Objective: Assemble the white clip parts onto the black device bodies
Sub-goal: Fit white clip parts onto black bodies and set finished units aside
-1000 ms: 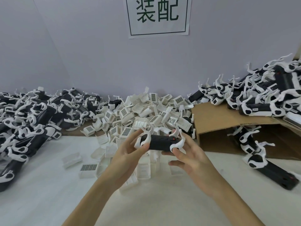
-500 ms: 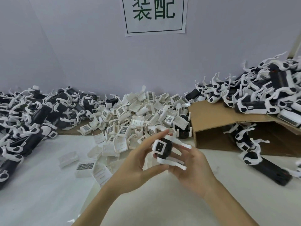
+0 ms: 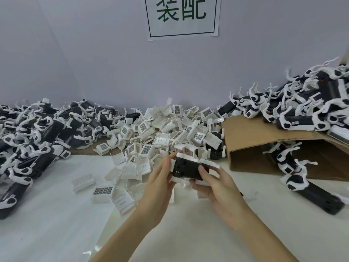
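Note:
A black device body (image 3: 186, 168) with white parts along its upper and lower edges is held above the white table, in front of me. My left hand (image 3: 160, 183) grips its left end, fingers curled behind it. My right hand (image 3: 217, 183) holds its right end from below, thumb pressed on the black face. A heap of loose white clip parts (image 3: 166, 129) lies just behind the hands. The back side of the device is hidden.
A pile of black bodies with white arms (image 3: 37, 133) fills the left. An open cardboard box (image 3: 251, 140) lies on its side at right, with more devices (image 3: 302, 114) on top and inside. Scattered clips (image 3: 103, 191) lie on the table (image 3: 47, 214).
The device was turned from end-on to lying lengthwise, black face toward me. Both hands shifted their grip to its two ends and moved slightly away from me.

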{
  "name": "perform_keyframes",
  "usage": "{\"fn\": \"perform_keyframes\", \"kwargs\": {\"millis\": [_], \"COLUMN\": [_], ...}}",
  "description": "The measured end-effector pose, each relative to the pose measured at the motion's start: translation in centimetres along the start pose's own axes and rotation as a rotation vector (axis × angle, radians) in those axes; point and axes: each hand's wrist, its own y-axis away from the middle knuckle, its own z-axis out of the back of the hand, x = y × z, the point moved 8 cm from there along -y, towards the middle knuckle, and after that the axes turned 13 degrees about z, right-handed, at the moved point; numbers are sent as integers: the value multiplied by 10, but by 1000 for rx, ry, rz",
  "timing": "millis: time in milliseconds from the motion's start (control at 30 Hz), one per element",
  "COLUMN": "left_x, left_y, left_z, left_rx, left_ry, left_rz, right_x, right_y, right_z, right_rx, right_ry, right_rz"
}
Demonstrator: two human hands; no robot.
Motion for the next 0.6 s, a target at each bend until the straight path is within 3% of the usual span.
{"fn": "perform_keyframes", "kwargs": {"millis": [100, 233, 400, 600], "left_x": [11, 14, -7, -14], "left_y": [-5, -8, -4, -8], "left_z": [14, 18, 10, 32], "left_rx": [-109, -112, 30, -58], "left_ry": [105, 162, -494, -488], "left_rz": [83, 142, -56, -47], "right_x": [4, 9, 0, 15], "right_y": [0, -2, 1, -5], "right_z": [-1, 2, 5, -3], "right_rx": [22, 48, 29, 193], "right_ry": [48, 222, -6, 27], "right_rz": [15, 70, -154, -57]}}
